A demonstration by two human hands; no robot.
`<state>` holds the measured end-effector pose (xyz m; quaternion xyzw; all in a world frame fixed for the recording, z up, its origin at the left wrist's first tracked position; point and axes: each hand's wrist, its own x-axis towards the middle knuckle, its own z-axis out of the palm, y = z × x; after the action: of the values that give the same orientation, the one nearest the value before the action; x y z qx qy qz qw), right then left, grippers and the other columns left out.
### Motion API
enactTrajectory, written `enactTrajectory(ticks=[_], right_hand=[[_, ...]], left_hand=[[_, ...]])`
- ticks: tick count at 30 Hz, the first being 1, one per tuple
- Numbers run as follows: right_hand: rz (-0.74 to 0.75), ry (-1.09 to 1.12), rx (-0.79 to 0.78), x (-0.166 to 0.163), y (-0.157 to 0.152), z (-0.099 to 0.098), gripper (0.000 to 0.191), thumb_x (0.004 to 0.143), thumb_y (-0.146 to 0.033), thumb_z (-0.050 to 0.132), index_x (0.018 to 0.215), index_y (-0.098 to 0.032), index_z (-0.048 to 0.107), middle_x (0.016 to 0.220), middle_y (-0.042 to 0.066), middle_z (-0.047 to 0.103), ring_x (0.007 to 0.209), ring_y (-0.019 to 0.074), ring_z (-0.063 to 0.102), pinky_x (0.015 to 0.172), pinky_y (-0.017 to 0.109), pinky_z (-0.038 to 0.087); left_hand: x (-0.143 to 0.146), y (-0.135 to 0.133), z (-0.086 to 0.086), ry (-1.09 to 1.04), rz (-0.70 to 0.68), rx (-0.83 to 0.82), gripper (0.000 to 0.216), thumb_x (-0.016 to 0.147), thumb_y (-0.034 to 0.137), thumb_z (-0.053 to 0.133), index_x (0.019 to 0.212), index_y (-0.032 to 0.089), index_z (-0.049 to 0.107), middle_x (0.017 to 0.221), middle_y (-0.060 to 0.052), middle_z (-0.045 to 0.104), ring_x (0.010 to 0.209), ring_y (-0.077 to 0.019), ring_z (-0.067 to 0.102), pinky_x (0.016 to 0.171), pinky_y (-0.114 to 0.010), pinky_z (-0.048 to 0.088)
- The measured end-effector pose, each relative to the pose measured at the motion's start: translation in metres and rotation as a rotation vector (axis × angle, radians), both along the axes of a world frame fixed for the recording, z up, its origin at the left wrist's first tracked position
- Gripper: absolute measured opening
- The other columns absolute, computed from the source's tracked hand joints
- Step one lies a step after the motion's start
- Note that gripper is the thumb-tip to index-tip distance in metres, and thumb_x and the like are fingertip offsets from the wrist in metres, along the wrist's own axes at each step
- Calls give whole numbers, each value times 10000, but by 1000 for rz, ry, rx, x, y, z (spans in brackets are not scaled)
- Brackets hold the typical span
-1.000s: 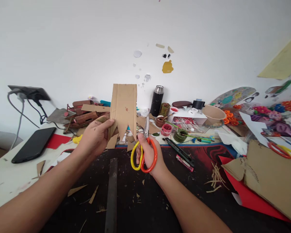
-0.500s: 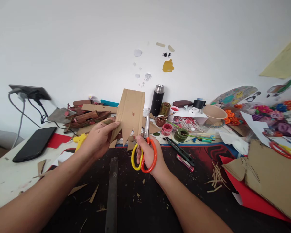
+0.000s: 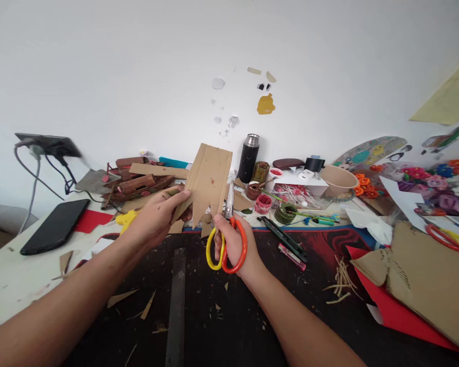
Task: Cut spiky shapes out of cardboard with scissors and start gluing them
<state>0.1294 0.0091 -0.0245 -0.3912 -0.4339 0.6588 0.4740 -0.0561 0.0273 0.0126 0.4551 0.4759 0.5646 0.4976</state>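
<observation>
A brown cardboard piece [image 3: 210, 176] with a jagged, notched lower edge is pinched at its left side by my left hand [image 3: 158, 216]. My right hand [image 3: 241, 242] grips a pair of scissors [image 3: 235, 255] with one yellow and one red-orange handle loop. The metal blades point up, close beside the cardboard's lower right corner. Some fingertips of my right hand are also near that corner; whether they touch it I cannot tell. Below both hands, a dark metal ruler [image 3: 177, 300] lies on the black mat [image 3: 218, 336].
Paint jars [image 3: 263, 204], a black thermos [image 3: 248, 159] and a beige bowl [image 3: 338, 179] stand along the back. A black cutter [image 3: 285, 238] lies right of my hands. At far right are cardboard sheets [image 3: 432, 275]; at left, a phone [image 3: 55, 227]. Cardboard scraps [image 3: 148, 305] dot the mat.
The cardboard has tilted slightly, its top edge shifting right and a little down. Both hands keep their hold and have barely moved.
</observation>
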Motion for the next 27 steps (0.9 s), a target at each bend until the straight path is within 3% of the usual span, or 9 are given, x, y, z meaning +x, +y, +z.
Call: enactTrajectory(ticks=[5,12,20,27], right_hand=[[14,34,16,0,1,1,499,810,-676,784,810,-240,543,472,-82,533,338,119,485,318,210,438],[-30,31,43,3,3,-1,491,836,-679,764,802,-240,545,446,-78,533,315,122,485,319,207,411],[-37,16,35,4,2,1,501,820,-686,770,777,-238,550,451,-79,532,323,124,491,324,217,432],[-20,26,36,4,3,2,501,818,-684,771,783,-237,549,446,-77,532,313,120,482,315,209,407]], left_hand=[[0,-2,3,18,-45,15,315,869,373,808,672,174,662,599,-12,610,533,-127,536,527,-235,441],[-1,-2,-3,-55,-148,-74,306,791,413,909,862,158,755,701,-26,682,555,-129,581,501,-222,471],[0,-4,4,-135,-205,-117,378,718,440,957,758,148,719,639,-23,654,512,-116,569,479,-210,485],[1,-2,0,-168,-182,-150,398,686,427,984,762,150,709,608,-12,632,509,-109,563,471,-196,463]])
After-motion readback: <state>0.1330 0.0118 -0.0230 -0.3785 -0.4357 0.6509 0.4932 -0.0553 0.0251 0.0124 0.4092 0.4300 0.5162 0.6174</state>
